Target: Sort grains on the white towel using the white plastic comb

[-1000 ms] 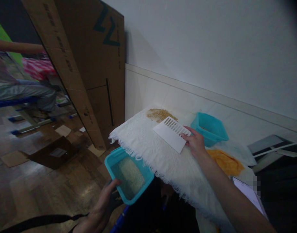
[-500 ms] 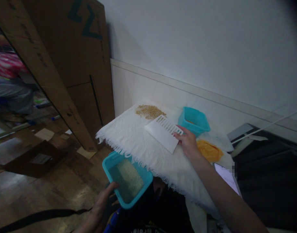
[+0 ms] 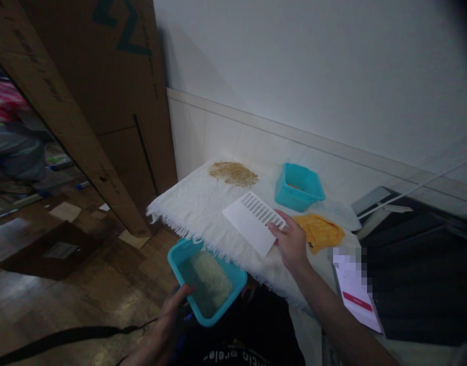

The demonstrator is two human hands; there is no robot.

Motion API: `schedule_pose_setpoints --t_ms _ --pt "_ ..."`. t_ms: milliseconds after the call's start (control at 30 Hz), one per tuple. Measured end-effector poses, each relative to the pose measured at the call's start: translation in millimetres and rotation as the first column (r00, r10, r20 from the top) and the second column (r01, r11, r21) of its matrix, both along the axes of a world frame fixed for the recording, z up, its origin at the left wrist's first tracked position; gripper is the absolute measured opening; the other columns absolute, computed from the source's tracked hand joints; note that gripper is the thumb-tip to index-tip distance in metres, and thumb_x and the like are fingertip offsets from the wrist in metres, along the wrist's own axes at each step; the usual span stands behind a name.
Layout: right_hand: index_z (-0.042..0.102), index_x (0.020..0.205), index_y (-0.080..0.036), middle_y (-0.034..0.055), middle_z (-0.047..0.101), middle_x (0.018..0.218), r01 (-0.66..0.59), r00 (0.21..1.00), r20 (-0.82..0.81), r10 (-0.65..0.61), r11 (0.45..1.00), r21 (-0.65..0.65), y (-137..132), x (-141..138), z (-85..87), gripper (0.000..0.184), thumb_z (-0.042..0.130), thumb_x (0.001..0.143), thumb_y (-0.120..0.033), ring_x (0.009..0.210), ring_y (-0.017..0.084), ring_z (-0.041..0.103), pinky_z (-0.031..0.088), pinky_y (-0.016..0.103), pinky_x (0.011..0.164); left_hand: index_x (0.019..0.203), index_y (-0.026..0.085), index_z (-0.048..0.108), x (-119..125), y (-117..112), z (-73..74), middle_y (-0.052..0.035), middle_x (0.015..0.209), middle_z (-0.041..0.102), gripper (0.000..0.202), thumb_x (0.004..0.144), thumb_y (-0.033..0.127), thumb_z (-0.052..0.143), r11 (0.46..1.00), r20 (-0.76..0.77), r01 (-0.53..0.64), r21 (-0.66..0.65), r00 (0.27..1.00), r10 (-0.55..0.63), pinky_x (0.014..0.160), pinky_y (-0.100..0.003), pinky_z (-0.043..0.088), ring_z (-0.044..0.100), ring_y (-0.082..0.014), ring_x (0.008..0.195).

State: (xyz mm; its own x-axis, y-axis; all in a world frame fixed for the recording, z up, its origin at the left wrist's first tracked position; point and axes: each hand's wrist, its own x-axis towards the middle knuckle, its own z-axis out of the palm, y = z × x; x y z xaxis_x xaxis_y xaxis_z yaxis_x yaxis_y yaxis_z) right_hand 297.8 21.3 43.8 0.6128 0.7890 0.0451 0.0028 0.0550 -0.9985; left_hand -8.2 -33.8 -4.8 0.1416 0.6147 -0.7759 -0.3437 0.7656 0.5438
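lowered flatter onto the cloth, white slotted scraper in right hand grip; left hand grips rice tub.

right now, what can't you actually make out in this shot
Head view only:
- Left hand: its fingers are under the near teal tub, hidden by the tub.
- Far teal tub: contents too small and mostly hidden by its wall.
- Sheet beside the right hand: top pixelated, unreadable.
- White slotted scraper: whether it touches the white cloth is unclear.
- Cardboard: printing cut off by the top edge.
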Motion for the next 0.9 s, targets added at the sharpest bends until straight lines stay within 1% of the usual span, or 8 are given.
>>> schedule_pose_setpoints --t_ms 167,233,333,467,567,733,800,900 --pt "0.076 0.110 -0.020 0.0047 0.080 0.083 -0.101 0.991 0.090 0.103 0.995 -0.019 22.0 9.2 20.3 0.060 0.089 0.054 -0.036 0.073 0.027 0.074 0.060 0.037 0.066 0.129 0.014 0.065 1.3 1.3 7.4 -0.0197 0.122 0.078 0.059 0.077 0.039 0.078 1.000 0.015 0.023 0.022 1.000 -0.023 0.077 -0.041 0.062 0.077 -0.0371 0.105" --pt "0.076 0.109 -0.018 0.0052 0.079 0.082 -0.074 0.994 0.075 0.077 0.996 -0.043 33.6 18.1 19.3 0.064 0.089 0.049 -0.038 0.072 0.027 0.074 0.059 0.037 0.063 0.133 0.015 0.063 -0.4 1.2 8.1 -0.0184 0.125 0.077 0.057 0.082 0.036 0.076 1.000 0.023 0.015 0.016 1.000 -0.015 0.082 -0.041 0.063 0.077 -0.0346 0.105" --pt "0.075 0.107 -0.017 0.0065 0.079 0.084 -0.017 0.998 0.059 0.022 0.997 -0.071 37.8 22.0 5.8 0.065 0.089 0.048 -0.039 0.076 0.029 0.074 0.060 0.039 0.065 0.135 0.017 0.061 -2.7 1.0 6.4 -0.0171 0.128 0.076 0.055 0.084 0.033 0.076 1.000 0.022 0.005 0.009 1.000 -0.006 0.085 -0.041 0.063 0.077 -0.0327 0.104" --pt "0.072 0.117 -0.018 0.0098 0.081 0.101 -0.039 0.997 0.060 0.042 0.998 -0.048 17.4 0.6 -15.7 0.065 0.087 0.060 -0.046 0.087 0.031 0.077 0.064 0.043 0.072 0.130 0.016 0.063 -2.7 1.0 6.7 -0.0170 0.123 0.078 0.050 0.084 0.030 0.076 1.000 0.019 -0.016 -0.015 1.000 0.016 0.081 -0.040 0.064 0.078 -0.0326 0.101" --pt "0.070 0.124 -0.019 0.0106 0.081 0.106 -0.091 0.990 0.105 0.094 0.995 -0.040 -3.7 -27.5 -21.2 0.066 0.086 0.068 -0.050 0.090 0.031 0.078 0.065 0.043 0.073 0.128 0.017 0.065 -1.2 -0.1 9.4 -0.0159 0.117 0.080 0.047 0.085 0.032 0.075 1.000 0.042 -0.004 -0.001 0.999 0.004 0.077 -0.039 0.063 0.079 -0.0315 0.094" --pt "0.068 0.127 -0.019 0.0087 0.082 0.094 -0.300 0.951 0.056 0.304 0.951 -0.068 -25.0 -56.5 -9.5 0.067 0.084 0.074 -0.055 0.077 0.029 0.079 0.066 0.041 0.069 0.121 0.014 0.067 -2.2 -3.9 10.2 -0.0171 0.113 0.081 0.041 0.085 0.033 0.074 1.000 0.050 -0.004 0.029 0.999 0.003 0.072 -0.037 0.062 0.078 -0.0321 0.095" --pt "0.066 0.131 -0.019 0.0091 0.082 0.094 -0.290 0.955 0.053 0.292 0.956 -0.046 -27.7 -57.2 -1.2 0.069 0.084 0.075 -0.055 0.079 0.029 0.079 0.066 0.042 0.071 0.120 0.015 0.068 -3.8 -5.3 11.0 -0.0176 0.113 0.080 0.043 0.084 0.035 0.076 0.999 0.046 -0.006 0.049 0.999 0.004 0.068 -0.037 0.061 0.078 -0.0337 0.097" --pt "0.067 0.131 -0.021 0.0104 0.082 0.105 -0.203 0.974 0.114 0.198 0.979 0.033 -31.8 -57.7 6.5 0.066 0.084 0.076 -0.054 0.090 0.030 0.079 0.066 0.043 0.082 0.123 0.015 0.067 -6.2 -7.2 13.7 -0.0181 0.116 0.080 0.049 0.081 0.038 0.077 0.999 0.040 -0.005 0.052 0.999 0.003 0.071 -0.038 0.061 0.078 -0.0345 0.099"
